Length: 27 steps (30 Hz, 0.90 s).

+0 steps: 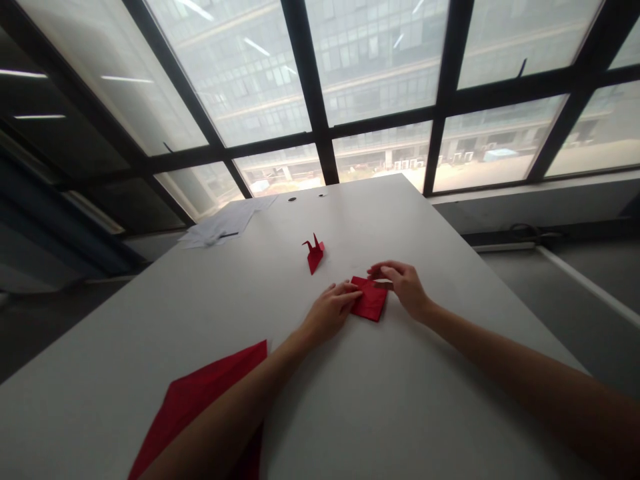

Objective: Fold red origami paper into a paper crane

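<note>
A small folded red paper (371,304) lies flat on the white table (350,413) between my hands. My left hand (330,311) presses its fingertips on the paper's left edge. My right hand (403,283) pinches a flap at the paper's upper right corner. A finished red paper crane (315,253) stands on the table a little beyond the hands, untouched.
A large red paper sheet (200,400) lies at the near left, partly under my left forearm. White papers (225,225) sit at the table's far left corner, with two small dark objects (292,199) near the far edge. Big windows stand behind the table.
</note>
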{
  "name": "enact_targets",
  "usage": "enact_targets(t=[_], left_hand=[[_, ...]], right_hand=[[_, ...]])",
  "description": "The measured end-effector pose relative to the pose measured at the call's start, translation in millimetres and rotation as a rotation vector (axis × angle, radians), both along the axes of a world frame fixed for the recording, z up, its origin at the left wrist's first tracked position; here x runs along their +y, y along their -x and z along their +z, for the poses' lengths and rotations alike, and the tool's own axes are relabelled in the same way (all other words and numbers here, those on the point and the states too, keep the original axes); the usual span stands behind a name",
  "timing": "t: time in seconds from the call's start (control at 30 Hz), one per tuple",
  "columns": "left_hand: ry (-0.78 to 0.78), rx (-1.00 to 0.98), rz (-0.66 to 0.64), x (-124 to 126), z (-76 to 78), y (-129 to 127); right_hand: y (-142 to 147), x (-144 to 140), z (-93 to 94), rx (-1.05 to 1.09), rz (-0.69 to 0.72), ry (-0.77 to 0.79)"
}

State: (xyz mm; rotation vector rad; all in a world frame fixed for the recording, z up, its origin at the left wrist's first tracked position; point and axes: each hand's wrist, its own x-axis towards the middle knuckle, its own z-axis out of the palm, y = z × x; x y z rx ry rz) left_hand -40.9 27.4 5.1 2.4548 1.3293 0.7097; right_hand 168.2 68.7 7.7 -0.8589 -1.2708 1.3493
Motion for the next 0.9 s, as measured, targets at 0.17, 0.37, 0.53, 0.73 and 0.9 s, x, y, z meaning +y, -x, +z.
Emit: enact_targets(t=[0.17, 0.37, 0.53, 0.73, 0.9], left_hand=[[0.044, 0.039, -0.041, 3, -3.8, 5], [0.047, 0.054, -0.058, 2, -3.3, 4], [-0.001, 0.096, 0.001, 3, -3.9, 5], [-0.146, 0.068, 0.097, -4, 6.6, 0], [0.012, 0.344, -0.106, -12, 5.3, -5]], right_hand=[[-6, 21, -5.9, -0.089, 0.075, 0.111], [-17, 27, -16.0, -0.475, -0.236, -0.437], [-13, 15, -14.3, -0.695, 0.148, -0.751], [-10, 8, -9.3, -1.000, 0.093, -0.779], [-10, -2, -4.4, -1.171, 0.018, -0.755]])
